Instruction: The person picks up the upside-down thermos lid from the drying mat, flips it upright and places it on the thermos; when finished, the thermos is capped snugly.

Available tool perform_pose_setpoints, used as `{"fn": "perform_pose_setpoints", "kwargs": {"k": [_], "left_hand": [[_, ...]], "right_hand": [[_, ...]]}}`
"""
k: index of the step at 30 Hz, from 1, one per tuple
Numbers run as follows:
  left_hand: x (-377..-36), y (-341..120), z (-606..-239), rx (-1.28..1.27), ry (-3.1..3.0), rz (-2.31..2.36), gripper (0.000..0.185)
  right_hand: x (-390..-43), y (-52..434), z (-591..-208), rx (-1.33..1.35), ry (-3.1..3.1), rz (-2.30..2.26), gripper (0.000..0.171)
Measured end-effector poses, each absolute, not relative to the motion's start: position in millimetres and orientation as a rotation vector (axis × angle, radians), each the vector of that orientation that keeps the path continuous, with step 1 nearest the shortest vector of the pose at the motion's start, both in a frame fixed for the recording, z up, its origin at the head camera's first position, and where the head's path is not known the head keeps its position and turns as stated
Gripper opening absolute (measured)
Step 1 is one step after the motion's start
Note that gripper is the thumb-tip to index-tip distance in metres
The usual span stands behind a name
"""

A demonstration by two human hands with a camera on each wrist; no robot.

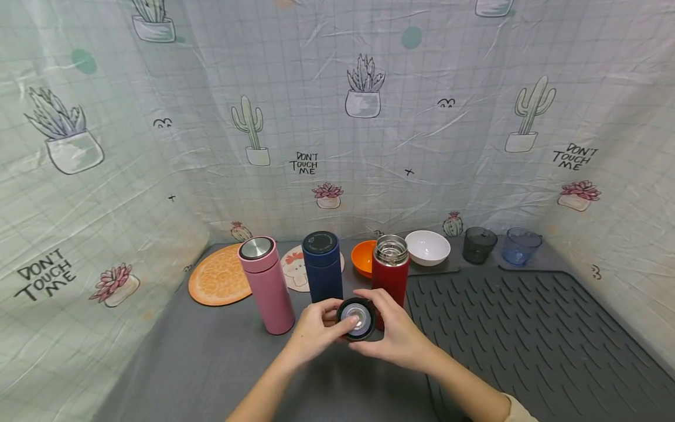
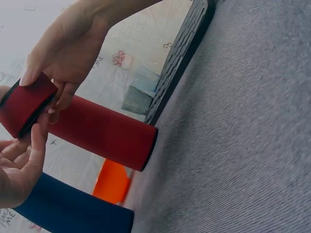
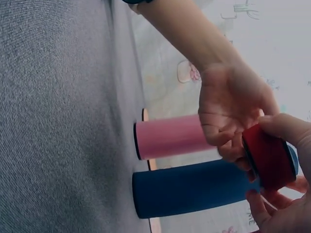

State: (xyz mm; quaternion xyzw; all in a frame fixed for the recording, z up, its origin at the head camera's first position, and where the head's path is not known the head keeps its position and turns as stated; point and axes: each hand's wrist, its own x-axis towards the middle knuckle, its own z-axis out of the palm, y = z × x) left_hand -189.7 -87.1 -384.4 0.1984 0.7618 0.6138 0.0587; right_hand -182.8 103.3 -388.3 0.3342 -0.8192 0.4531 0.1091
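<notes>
Both hands, left hand (image 1: 316, 334) at 9 o'clock and right hand (image 1: 395, 337) at 3 o'clock, pinch a short red lid (image 1: 357, 318) between curled fingers just before the open red flask (image 1: 391, 275). Its round underside, black-rimmed with a silvery centre, faces up toward the head camera, its short axis tilted. Fingers hide much of the lid's red wall; pink flask (image 1: 266, 284) and blue flask (image 1: 322, 266) stand at 10 and 11 o'clock.

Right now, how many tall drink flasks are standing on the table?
3, in a row: a pink flask on the left, a blue flask in the middle, and a red flask on the right, open, its lid held in both hands. None seems hidden.
</notes>
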Motion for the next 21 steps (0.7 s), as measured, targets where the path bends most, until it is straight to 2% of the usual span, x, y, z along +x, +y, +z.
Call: {"fn": "perform_pose_setpoints", "kwargs": {"k": [4, 8, 16, 21], "left_hand": [[-188.6, -90.2, -382.3, 0.69, 2.583, 1.813, 0.038], [-187.5, -91.3, -381.7, 0.875, 2.842, 1.778, 0.039], [-190.3, -89.6, -384.9, 1.54, 2.987, 1.737, 0.049], [-193.2, -85.9, -386.5, 1.991, 2.942, 1.614, 0.034]], "right_hand": [[-186.0, 106.1, -388.7, 0.985, -2.382, 1.482, 0.077], [-189.8, 109.0, -388.2, 0.995, -2.36, 1.659, 0.072], [-192.2, 111.7, -385.6, 1.055, -2.304, 2.046, 0.062], [-191.2, 110.3, -385.7, 1.077, -2.234, 2.125, 0.06]]}}
